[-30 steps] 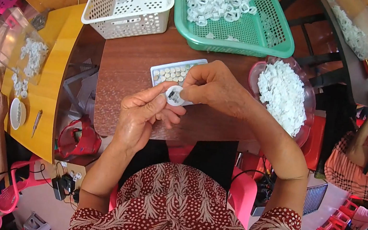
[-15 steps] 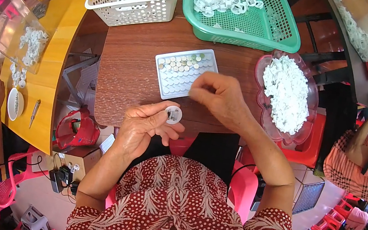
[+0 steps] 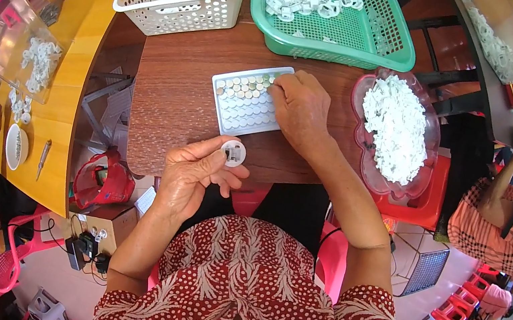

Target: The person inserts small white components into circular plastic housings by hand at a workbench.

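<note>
In my left hand [image 3: 187,175], between thumb and fingers, is a round white plastic housing [image 3: 234,153], its open face with small inner parts turned up. My right hand [image 3: 304,109] reaches over the right side of a white tray [image 3: 218,107] with rows of round pockets. Its thumb and fingertips are pinched together at the upper pockets; whether anything is between them is hidden. Small silvery discs that look like button cells [image 3: 242,86] fill the tray's far rows, while the nearer pockets show only pale plastic.
Beyond the tray stand a white perforated basket [image 3: 188,18] and a green basket [image 3: 338,55], both with white plastic parts. A pink scalloped bowl [image 3: 358,112] heaped with small white pieces is at the right. People sit at tables on both sides, including a yellow one [image 3: 70,95].
My right hand has moved away from me, from the tray's near right side to its upper right pockets. The left hand still holds the housing, shifted slightly left.
</note>
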The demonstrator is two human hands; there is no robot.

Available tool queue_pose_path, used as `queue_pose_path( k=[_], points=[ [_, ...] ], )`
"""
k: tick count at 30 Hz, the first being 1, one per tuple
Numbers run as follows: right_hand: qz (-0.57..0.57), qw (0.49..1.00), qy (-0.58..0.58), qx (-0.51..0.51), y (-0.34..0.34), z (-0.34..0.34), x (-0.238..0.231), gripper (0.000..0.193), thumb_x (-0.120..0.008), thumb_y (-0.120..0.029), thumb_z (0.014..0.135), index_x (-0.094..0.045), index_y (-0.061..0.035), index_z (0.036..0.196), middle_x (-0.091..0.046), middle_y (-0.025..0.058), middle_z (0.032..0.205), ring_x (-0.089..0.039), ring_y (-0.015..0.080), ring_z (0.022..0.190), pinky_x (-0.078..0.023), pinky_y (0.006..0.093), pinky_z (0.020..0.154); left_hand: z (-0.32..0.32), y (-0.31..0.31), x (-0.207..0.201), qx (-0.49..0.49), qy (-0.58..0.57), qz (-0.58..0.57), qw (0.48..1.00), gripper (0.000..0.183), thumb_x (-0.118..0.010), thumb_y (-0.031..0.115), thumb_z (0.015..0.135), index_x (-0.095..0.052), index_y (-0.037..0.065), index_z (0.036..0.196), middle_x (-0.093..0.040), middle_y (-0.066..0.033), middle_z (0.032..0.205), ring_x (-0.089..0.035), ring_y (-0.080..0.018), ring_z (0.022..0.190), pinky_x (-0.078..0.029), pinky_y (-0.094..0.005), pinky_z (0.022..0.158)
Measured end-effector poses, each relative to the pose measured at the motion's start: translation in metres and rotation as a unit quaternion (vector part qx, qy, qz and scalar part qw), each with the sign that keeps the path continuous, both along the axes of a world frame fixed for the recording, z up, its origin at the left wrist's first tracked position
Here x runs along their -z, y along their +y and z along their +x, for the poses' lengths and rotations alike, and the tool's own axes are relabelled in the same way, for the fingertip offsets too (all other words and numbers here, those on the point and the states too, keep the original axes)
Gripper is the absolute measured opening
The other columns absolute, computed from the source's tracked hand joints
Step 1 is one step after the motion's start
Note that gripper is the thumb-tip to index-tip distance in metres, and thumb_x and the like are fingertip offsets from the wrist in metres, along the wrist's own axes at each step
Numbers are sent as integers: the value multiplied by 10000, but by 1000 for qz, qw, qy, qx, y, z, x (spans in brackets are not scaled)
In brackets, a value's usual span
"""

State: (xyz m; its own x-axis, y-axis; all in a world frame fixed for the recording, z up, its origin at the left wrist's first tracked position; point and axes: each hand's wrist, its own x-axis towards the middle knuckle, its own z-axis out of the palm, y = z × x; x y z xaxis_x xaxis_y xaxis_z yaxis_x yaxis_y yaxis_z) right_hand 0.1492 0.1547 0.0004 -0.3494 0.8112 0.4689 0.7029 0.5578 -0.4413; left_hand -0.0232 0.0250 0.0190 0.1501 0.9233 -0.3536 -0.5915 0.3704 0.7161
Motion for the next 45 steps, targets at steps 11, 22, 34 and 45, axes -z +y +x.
queue_pose_path(
  k=[11, 22, 34, 45],
  points=[
    [12, 999, -22, -23, -1, -6, 5, 70, -604, -46, 695, -543, -28, 725, -545, 145, 734, -552, 337, 711, -451, 438, 604, -5, 5, 2, -14, -6, -20, 1000, 378, -556, 133, 904, -503, -91, 1204, -647, -249, 887, -662, -240, 670, -514, -271, 517],
    [-26, 977, 183, -103, -64, -2, -30, 138, -640, 23, 685, -552, -38, 772, -521, 101, 683, -535, 291, 618, -413, 381, 529, 2, 5, -2, -18, -9, 1, 1000, 381, -558, 108, 899, -497, -83, 1222, -644, -252, 918, -662, -238, 705, -516, -269, 539],
    [153, 968, 106, -170, -77, 0, -23, 269, -665, -78, 585, -553, 9, 814, -479, 87, 730, -471, 231, 617, -381, 347, 507, 16, -3, -10, -33, 75, 51, 995, 325, -582, 49, 873, -553, -73, 1173, -651, -167, 926, -649, -190, 689, -506, -240, 531],
    [103, 973, 42, -204, -85, -1, -31, 284, -664, -134, 550, -513, -10, 756, -463, 92, 719, -450, 232, 618, -359, 350, 511, 15, -10, -7, -16, 126, 72, 989, 333, -613, 52, 851, -571, -60, 1162, -659, -137, 885, -622, -146, 673, -484, -219, 538]
  ],
)
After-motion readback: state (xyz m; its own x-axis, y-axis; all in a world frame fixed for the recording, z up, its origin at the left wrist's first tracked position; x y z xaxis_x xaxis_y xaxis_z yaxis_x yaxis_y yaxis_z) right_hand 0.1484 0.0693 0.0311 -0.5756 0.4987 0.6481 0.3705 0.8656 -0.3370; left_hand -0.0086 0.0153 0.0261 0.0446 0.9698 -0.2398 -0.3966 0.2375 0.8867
